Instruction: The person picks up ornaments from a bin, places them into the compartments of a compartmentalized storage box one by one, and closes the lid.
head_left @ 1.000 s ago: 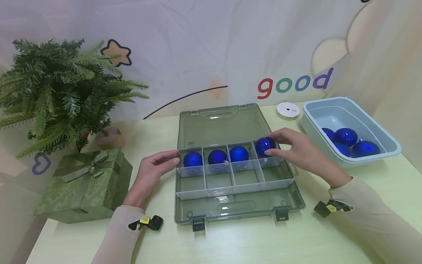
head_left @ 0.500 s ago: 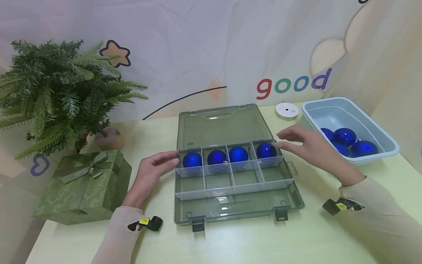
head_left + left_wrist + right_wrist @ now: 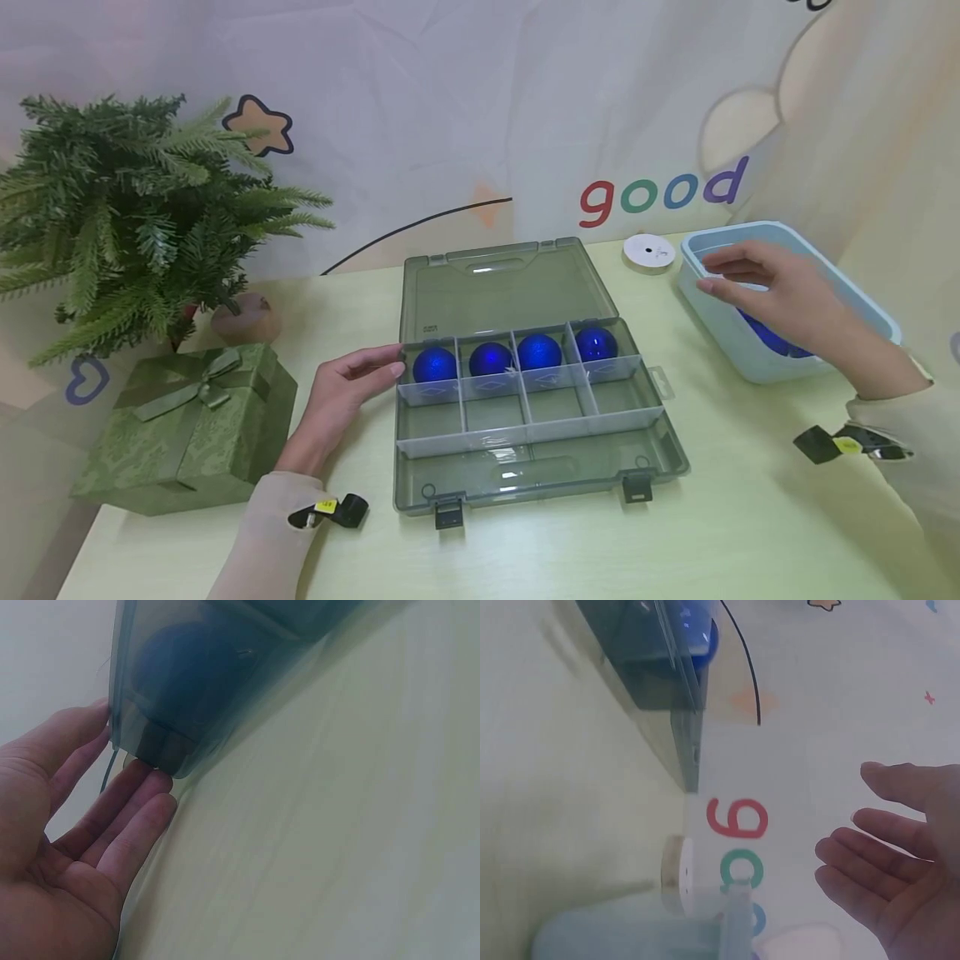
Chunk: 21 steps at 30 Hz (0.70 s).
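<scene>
Fingers [image 3: 874, 855] apart, right hand [image 3: 791, 298] is hovering above tub [image 3: 718, 333] (left hand [image 3: 339, 400], likewise, is touching case [image 3: 517, 292]); I'm favouring a light pinch.

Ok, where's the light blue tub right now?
In the head view, the light blue tub stands at right on the table, beside the white roll, partly hidden by the right hand.

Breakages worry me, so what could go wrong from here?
The right hand hangs over the light-blue rectangular plastic tub; its fingers might clip it and jolt the blue round balls inside. The left hand is at the edge of the translucent grey-green plastic case, so a nudge could jostle the four blue balls in its uncovered back row.
</scene>
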Each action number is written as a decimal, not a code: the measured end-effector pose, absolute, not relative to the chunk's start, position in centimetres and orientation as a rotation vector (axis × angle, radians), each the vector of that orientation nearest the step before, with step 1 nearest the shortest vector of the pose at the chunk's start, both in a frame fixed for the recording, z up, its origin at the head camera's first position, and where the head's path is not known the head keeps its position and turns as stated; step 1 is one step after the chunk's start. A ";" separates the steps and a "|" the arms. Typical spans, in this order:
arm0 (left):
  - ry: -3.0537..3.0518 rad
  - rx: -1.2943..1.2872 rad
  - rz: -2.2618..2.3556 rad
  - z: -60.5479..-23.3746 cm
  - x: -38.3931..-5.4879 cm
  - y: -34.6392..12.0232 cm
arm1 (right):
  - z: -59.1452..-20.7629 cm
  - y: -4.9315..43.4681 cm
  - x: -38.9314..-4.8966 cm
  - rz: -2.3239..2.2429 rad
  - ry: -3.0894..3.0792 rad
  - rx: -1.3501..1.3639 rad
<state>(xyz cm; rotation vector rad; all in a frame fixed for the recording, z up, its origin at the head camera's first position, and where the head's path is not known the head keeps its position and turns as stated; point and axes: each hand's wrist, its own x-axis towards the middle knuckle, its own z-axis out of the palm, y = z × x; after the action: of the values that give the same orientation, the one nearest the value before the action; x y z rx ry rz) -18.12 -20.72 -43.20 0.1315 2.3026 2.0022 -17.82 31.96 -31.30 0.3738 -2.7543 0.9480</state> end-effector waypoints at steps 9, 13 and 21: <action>2.301 0.121 2.009 -43.3 -18.1 -20.7 | -30.4 34.9 -18.1 0.833 -2.811 0.276; 2.304 0.121 2.004 -43.2 -18.1 -20.7 | -30.4 35.7 -18.2 0.793 -2.846 0.239; 2.307 0.119 1.995 -43.2 -18.1 -20.6 | -30.6 37.5 -18.4 0.755 -2.901 0.153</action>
<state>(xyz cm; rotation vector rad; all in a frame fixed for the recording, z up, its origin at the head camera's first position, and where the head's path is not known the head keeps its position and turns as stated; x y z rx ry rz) -18.11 -20.63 -43.20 0.1190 2.3069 1.9955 -18.40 37.51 -30.64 0.1534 -2.9011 0.7552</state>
